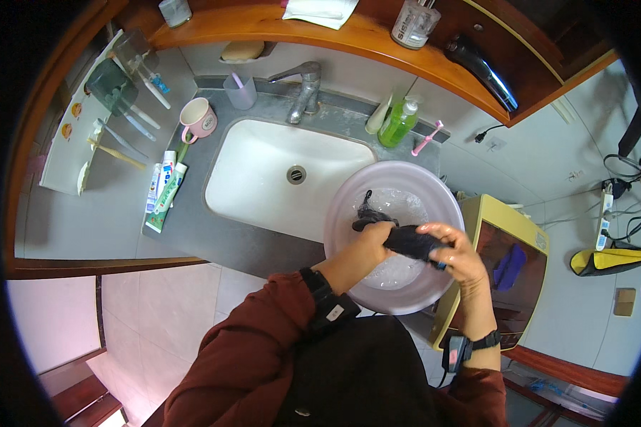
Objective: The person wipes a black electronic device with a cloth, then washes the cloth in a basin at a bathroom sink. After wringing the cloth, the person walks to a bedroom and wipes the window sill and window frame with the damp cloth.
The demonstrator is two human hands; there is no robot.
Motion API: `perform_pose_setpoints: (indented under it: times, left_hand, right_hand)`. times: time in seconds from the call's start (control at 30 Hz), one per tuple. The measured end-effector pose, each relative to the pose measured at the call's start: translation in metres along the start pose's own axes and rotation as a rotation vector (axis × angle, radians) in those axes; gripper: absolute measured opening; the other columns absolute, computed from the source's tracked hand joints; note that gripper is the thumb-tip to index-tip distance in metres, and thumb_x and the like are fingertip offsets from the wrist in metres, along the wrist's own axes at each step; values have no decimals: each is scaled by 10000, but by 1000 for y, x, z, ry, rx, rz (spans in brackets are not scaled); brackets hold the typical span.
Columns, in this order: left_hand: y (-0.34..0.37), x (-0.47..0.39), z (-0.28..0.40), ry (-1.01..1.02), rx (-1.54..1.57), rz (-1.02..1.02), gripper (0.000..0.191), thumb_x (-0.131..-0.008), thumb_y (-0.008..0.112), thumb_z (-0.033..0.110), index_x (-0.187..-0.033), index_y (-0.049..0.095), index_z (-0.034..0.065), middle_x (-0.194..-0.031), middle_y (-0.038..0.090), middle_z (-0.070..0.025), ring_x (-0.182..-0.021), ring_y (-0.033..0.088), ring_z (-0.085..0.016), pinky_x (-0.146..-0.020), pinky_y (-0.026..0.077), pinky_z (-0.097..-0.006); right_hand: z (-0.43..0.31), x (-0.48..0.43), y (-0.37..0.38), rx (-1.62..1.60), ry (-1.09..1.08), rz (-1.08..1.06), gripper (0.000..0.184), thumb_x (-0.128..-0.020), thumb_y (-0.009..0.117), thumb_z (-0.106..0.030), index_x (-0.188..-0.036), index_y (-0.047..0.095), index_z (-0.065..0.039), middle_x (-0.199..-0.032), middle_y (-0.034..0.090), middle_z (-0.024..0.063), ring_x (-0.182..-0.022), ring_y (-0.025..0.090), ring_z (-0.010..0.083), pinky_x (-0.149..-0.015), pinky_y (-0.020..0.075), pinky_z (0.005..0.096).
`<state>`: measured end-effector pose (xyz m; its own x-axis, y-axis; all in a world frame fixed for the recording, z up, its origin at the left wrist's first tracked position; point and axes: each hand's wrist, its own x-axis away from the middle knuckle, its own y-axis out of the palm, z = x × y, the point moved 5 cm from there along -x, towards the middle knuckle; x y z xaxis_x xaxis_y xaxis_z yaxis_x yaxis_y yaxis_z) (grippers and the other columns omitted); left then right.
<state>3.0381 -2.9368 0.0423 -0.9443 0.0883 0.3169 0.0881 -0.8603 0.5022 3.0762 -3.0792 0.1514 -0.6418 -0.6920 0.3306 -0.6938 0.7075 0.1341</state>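
Observation:
A wet dark cloth item, possibly a sock, is stretched between my two hands above a pale lilac plastic basin. My left hand grips its left part. Bent around the right end are the fingers and thumb of my right hand; a small bluish patch shows under them, too unclear to name. A loose dark end of the cloth trails left into the sudsy water. My hands hide part of the basin's inside.
The basin overlaps the right end of a white sink below a chrome faucet. Beside it stand a green pump bottle and a yellow-framed cabinet. A pink mug and toothpaste tubes are left. A wooden shelf overhangs the back.

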Motion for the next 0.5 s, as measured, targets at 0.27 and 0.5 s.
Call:
perform_pose_setpoints:
  times: [0.27,0.5]
  left_hand:
    - [43,10,4,-497,705,-140,239,-897,495,191,-1089,571,69,-1006,623,-46,-912,608,-165,-803,501,-348]
    - [29,32,15,-284,583,-269,483,-907,481,359,-1288,385,79,-1257,485,-135,-1160,471,-242,-968,372,-483]
  right_hand:
    - [87,-42,-13,-811,-27,306,389,-862,606,-324,-1151,546,-71,-1114,577,92,-1016,556,224,-889,467,374]
    - [49,-50,0,-864,-136,402,308,-855,607,-180,-1139,540,-84,-986,601,118,-908,595,237,-825,509,385]
